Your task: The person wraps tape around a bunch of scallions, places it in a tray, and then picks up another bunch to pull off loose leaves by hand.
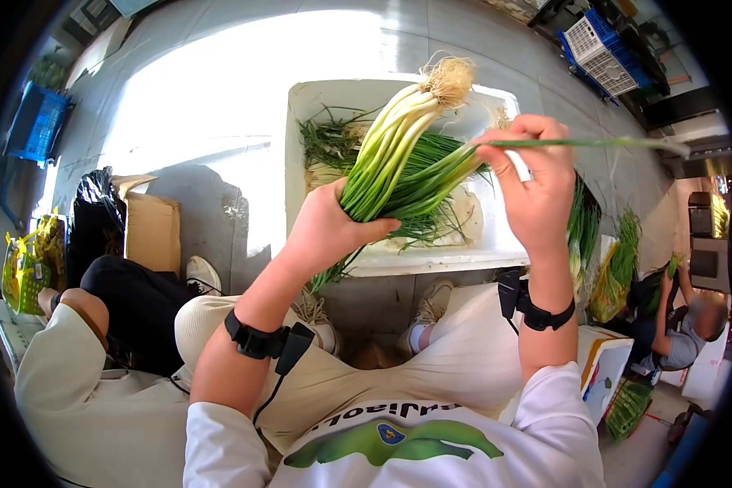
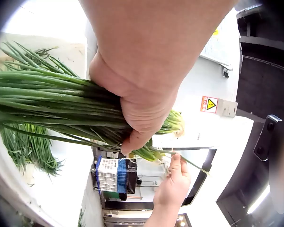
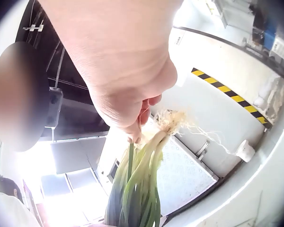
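Observation:
My left hand (image 1: 321, 228) grips a bunch of scallions (image 1: 386, 150) around its green part, above a white foam box (image 1: 382, 262). Their white stems and tangled roots (image 1: 449, 80) point up and away from me. Between thumb and fingers, my right hand (image 1: 538, 183) pinches a long green strand (image 1: 602, 142), which stretches from the bunch out to the right. In the left wrist view the leaves (image 2: 47, 101) trail to the left of the gripping hand. The right wrist view has the bunch (image 3: 142, 184) just below the pinching fingertips. More scallions (image 1: 325, 142) lie inside the box.
To the left stand a cardboard box (image 1: 153, 232) and a black plastic bag (image 1: 96, 215), beside a seated person's leg. Further scallions (image 1: 581, 224) lie right of the foam box. Another person (image 1: 687, 329) sits at the far right. White and blue crates (image 1: 602, 53) stand at the back.

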